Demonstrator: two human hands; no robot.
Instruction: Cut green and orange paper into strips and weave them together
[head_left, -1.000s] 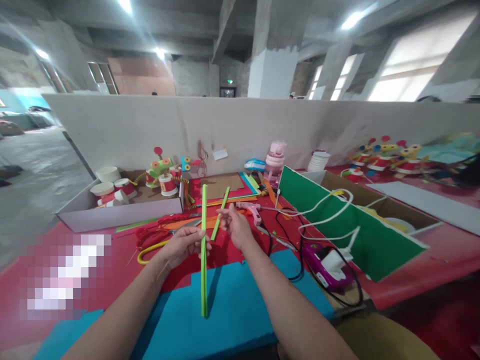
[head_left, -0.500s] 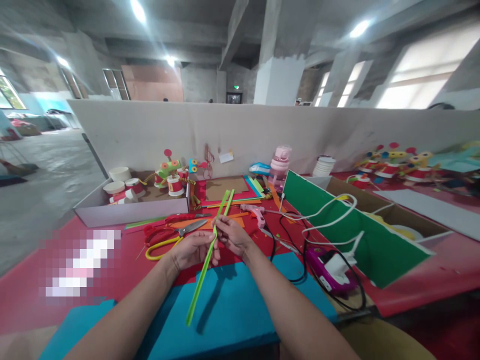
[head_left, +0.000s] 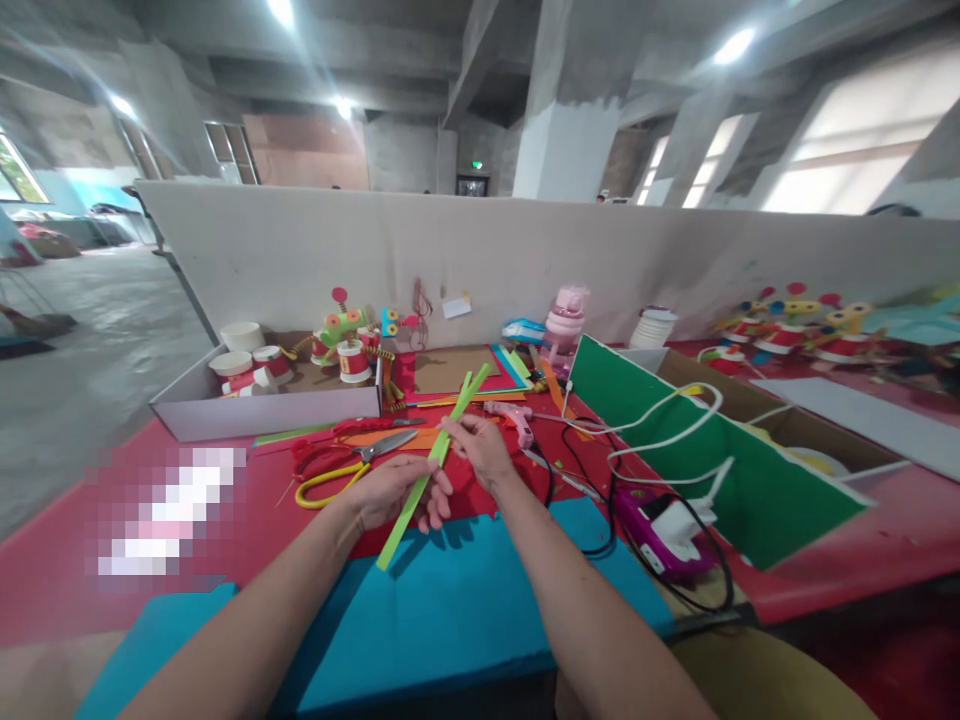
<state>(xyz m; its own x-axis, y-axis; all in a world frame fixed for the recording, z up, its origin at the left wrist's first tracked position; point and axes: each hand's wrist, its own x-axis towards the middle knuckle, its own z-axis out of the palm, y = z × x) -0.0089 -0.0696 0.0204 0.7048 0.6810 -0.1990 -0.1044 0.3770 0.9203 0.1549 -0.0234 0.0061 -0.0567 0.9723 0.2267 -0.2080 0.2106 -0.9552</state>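
Two lime-green paper strips [head_left: 409,508] lie nearly one over the other, slanting between my hands above the table, their far ends slightly apart. My left hand [head_left: 401,487] pinches them near the middle, thumb on top, with its other fingers curled beneath. Higher up, my right hand [head_left: 480,450] grips the strips between thumb and fingertips. Just left of my left hand lie yellow-handled scissors [head_left: 334,485], blades pointing away to the right. Beyond my right hand rests a pink glue gun [head_left: 514,420].
A white box [head_left: 270,415] at the back left holds paper cups and cup figures. The green-sided box [head_left: 705,450] stands at right, near a purple power strip [head_left: 660,540] with cables. Blue sheet [head_left: 465,640] covers the near edge. A pink bottle [head_left: 564,325] stands behind.
The strips have shifted up and away, so less hangs below my left hand. Their broad faces now turn toward me. My right hand has moved slightly up and right.
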